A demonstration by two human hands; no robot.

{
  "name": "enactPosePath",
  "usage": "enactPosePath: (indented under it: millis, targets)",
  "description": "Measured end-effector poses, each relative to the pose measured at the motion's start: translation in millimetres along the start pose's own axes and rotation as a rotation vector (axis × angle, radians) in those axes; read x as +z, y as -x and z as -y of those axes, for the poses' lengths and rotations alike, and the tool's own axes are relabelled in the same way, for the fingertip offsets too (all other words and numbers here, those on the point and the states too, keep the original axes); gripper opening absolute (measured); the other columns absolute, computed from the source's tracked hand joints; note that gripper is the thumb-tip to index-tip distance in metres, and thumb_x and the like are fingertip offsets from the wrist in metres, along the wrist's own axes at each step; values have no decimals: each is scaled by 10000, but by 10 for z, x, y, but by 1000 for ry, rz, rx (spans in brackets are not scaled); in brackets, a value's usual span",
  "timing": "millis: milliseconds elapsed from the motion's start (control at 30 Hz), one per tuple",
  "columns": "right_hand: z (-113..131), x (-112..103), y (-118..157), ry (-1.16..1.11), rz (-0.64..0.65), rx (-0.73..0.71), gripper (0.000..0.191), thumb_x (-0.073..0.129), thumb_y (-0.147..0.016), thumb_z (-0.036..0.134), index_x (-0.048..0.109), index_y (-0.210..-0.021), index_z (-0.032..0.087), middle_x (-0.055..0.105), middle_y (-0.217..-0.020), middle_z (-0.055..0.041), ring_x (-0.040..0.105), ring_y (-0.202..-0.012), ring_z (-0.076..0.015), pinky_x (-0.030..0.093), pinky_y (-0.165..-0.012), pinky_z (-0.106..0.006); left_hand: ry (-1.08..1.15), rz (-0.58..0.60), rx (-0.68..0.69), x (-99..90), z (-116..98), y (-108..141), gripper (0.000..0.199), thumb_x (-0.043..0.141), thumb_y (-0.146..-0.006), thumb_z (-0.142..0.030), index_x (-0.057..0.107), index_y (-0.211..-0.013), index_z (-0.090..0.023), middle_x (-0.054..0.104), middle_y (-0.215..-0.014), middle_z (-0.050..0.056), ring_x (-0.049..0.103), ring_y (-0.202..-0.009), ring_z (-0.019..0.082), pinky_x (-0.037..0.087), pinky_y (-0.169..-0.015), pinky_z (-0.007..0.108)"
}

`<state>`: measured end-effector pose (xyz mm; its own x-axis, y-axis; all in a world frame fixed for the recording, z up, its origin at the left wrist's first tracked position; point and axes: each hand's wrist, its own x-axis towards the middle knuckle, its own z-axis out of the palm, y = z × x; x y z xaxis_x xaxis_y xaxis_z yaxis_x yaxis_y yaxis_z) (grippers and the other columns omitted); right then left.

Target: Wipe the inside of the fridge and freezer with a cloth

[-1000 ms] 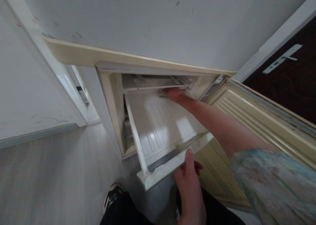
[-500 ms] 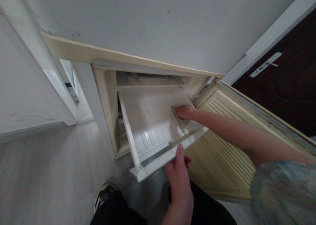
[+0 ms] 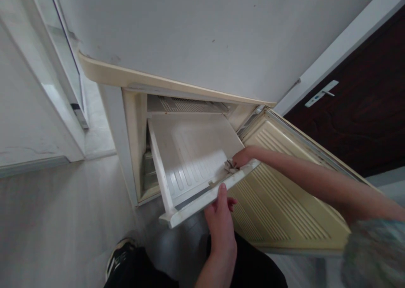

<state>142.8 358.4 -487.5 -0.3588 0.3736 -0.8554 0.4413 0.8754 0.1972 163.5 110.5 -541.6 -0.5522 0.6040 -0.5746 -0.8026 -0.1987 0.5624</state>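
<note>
A white plastic drawer (image 3: pixel 186 153) is pulled partway out of an open refrigerator compartment (image 3: pixel 133 140). My left hand (image 3: pixel 220 214) grips the drawer's front edge from below, its thumb on the rim and its fingers curled underneath. Inside the drawer, near the front right corner, my right hand (image 3: pixel 243 156) is closed on a crumpled light cloth (image 3: pixel 230 165) pressed to the bottom. Ribs run along the drawer's floor, and a narrow gap shows behind its front bar.
The open cream door (image 3: pixel 268 195) with a ribbed inner face spreads to the right. A dark door (image 3: pixel 357 94) with a white handle is beyond it. My shoe (image 3: pixel 120 256) rests on the grey floor (image 3: pixel 79 220). A vented panel (image 3: pixel 190 105) lies above the drawer.
My right hand has drawn the cloth toward the drawer's front right corner. My left hand keeps its hold on the front edge. The view has shifted slightly.
</note>
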Motion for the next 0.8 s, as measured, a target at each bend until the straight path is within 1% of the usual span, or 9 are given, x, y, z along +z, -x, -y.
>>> enactPosePath:
  millis: [67, 133, 333, 433, 500, 567, 633, 700, 800]
  targets:
    - [121, -30, -15, -80, 67, -91, 435, 630, -823, -22, 822, -1182, 131, 806, -1009, -52, 738, -896, -180, 517, -782, -224, 2, 2, 4, 11, 10, -9, 591, 834, -766, -706, 729, -849, -130, 673, -690, 54, 571, -629, 153, 431, -597, 276]
    - [337, -73, -58, -164, 125, -232, 471, 637, -795, -50, 817, -1186, 141, 796, -958, -5, 709, -847, -147, 487, -736, -195, 7, 1, 5, 22, 28, -20, 593, 827, -780, -700, 734, -879, -123, 678, -696, 59, 582, -632, 153, 436, -593, 271]
    - [1382, -286, -220, -351, 393, -578, 142, 643, -973, 80, 785, -981, 67, 729, -803, 19, 659, -738, -123, 485, -700, -194, 11, -13, 44, 35, 57, -34, 590, 802, -826, -647, 723, -1076, -118, 709, -746, 48, 596, -643, 146, 447, -590, 263]
    - [1855, -399, -280, -320, 388, -807, 194, 649, -937, -8, 753, -795, 75, 675, -697, 39, 623, -714, -107, 457, -691, -180, 1, -29, 39, 33, 33, -37, 564, 802, -827, -633, 713, -1058, -127, 697, -724, 35, 588, -640, 144, 451, -596, 266]
    - [1966, -435, -247, -287, 360, -871, 257, 639, -906, -55, 734, -710, 82, 646, -642, 45, 594, -685, -100, 430, -672, -180, -3, -32, 17, 31, 14, -36, 567, 807, -816, -629, 708, -1054, -124, 698, -728, 37, 587, -635, 143, 449, -594, 266]
    - [1854, -432, -139, -311, 326, -868, 277, 630, -915, -32, 739, -690, 90, 640, -631, 47, 573, -661, -98, 415, -655, -189, -10, -27, 12, 31, 2, -31, 589, 812, -804, -623, 710, -1089, -117, 706, -753, 42, 597, -639, 145, 443, -584, 264]
    - [1551, -408, 18, -362, 293, -800, 259, 619, -951, 47, 773, -749, 96, 649, -652, 45, 562, -645, -101, 408, -642, -203, 0, -18, 25, 34, -3, -25, 614, 815, -800, -609, 709, -1146, -113, 726, -816, 51, 610, -652, 144, 435, -574, 260]
    - [1146, -374, 184, -320, 190, -617, 235, 626, -974, 138, 808, -835, 86, 659, -664, 25, 549, -622, -110, 389, -621, -223, 20, -9, 31, 37, -3, -21, 611, 816, -794, -604, 713, -1130, -103, 733, -862, 62, 611, -655, 138, 425, -566, 255]
    - [549, -277, 393, -59, -68, -249, 261, 662, -976, 219, 835, -946, 26, 736, -755, -78, 591, -662, -143, 378, -652, -258, 22, -12, 30, 37, -2, -22, 584, 814, -788, -617, 721, -1018, -88, 726, -837, 74, 602, -645, 133, 427, -571, 257]
